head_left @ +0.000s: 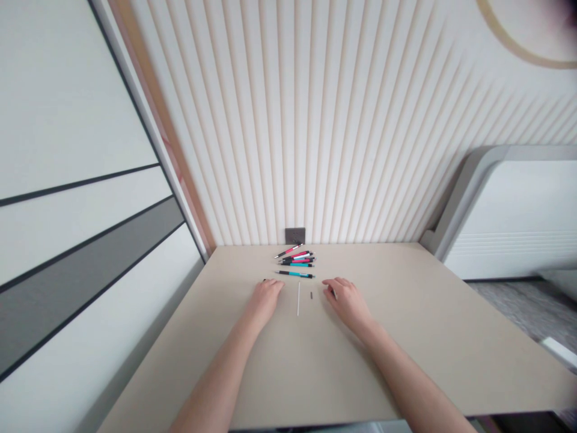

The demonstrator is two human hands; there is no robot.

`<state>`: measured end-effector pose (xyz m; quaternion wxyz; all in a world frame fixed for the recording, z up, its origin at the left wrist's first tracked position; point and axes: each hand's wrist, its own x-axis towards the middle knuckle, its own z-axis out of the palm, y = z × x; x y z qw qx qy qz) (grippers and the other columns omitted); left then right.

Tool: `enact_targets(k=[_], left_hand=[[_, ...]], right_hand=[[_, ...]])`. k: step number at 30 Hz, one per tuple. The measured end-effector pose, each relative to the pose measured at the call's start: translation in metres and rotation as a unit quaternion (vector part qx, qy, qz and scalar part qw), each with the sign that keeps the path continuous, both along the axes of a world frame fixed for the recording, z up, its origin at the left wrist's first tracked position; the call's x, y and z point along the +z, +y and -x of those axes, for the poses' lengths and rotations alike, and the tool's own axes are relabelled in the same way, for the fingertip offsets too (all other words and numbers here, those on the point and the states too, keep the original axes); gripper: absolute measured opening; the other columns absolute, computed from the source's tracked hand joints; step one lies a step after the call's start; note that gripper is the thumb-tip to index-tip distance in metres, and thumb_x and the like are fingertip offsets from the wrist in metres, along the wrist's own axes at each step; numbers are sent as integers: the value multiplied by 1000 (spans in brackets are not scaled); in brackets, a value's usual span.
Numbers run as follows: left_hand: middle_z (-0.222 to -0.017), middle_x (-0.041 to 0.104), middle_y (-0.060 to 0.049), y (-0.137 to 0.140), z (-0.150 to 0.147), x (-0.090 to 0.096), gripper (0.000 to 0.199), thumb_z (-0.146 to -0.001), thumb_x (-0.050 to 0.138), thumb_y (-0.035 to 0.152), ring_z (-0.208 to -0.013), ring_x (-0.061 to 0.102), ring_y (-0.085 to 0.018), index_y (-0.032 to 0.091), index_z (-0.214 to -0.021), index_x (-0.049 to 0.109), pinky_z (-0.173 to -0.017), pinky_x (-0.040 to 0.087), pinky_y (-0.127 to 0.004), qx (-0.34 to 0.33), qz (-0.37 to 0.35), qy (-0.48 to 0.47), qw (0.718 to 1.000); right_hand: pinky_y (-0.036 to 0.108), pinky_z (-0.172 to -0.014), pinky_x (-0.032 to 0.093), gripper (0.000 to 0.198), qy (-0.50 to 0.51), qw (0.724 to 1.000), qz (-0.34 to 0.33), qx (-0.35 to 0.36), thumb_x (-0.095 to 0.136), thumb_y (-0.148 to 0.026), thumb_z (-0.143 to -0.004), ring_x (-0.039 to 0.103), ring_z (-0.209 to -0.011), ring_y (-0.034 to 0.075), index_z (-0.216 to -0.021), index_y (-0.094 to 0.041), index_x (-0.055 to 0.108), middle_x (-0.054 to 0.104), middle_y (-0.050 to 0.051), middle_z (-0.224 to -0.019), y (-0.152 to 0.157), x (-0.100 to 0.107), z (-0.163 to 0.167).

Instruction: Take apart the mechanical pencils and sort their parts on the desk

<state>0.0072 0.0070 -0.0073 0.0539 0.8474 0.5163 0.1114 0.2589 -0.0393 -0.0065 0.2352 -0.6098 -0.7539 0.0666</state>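
My left hand (267, 296) rests on the table with its fingers bent; a small dark tip shows at its far edge, and most of that piece is hidden. To the right, my right hand (346, 298) lies with curled fingers around a small dark piece (334, 293), mostly covered. Between the hands are a thin white rod (298, 299), like a pen refill, and a short dark piece (311, 295), too small to identify. Just beyond them a blue and black pen (295, 274) lies crosswise.
Several red, blue and black pens (297, 259) lie in a pile near the wall end of the beige table (216, 361). A dark socket (295, 235) sits on the ribbed wall behind. A white cabinet stands left, and a grey-white headboard (514, 210) is at the right.
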Motion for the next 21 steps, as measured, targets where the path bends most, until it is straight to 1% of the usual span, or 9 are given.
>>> enact_targets(k=[3,7,10,15,18,21], left_hand=[[-99,70,-7,0,0,0,32,-89,45,4,-99,63,-20,20,-103,68,-89,45,-32,2,1,-3,1000],[-99,70,-7,-1,0,1,29,-89,46,5,-98,63,-21,19,-103,67,-88,46,-32,2,-3,-4,1000],[-101,69,-8,-3,0,4,29,-89,48,5,-99,63,-21,18,-107,66,-89,45,-32,8,-4,-7,1000],[-108,67,-8,-5,3,13,27,-89,52,8,-104,61,-21,19,-111,64,-92,43,-31,23,0,-2,1000],[-109,66,-8,-5,8,19,28,-90,51,9,-104,60,-21,18,-113,63,-92,43,-30,56,-21,10,998],[-105,65,-9,-6,15,21,24,-92,47,13,-101,60,-23,17,-108,64,-87,44,-32,119,-53,40,991]], right_hand=[[28,-85,39,26,-11,999,16,-38,46,-27,-95,61,-95,19,-111,-22,65,69,6,-98,0,0,-10],[29,-83,38,28,-49,995,61,-68,47,-30,-95,62,-97,20,-117,-22,62,69,8,-102,0,-2,-10],[31,-82,38,30,-67,992,75,-70,48,-31,-94,62,-98,22,-120,-23,60,68,9,-105,0,-6,-6],[30,-82,37,33,-55,993,79,-61,47,-23,-92,63,-96,21,-123,-23,57,68,8,-108,0,-10,-1],[28,-80,37,33,-35,995,72,-57,45,-23,-92,63,-92,20,-124,-23,56,69,7,-103,1,-9,3],[28,-80,38,33,-35,995,72,-59,45,-23,-92,63,-92,19,-123,-23,56,69,6,-103,3,-9,5]])
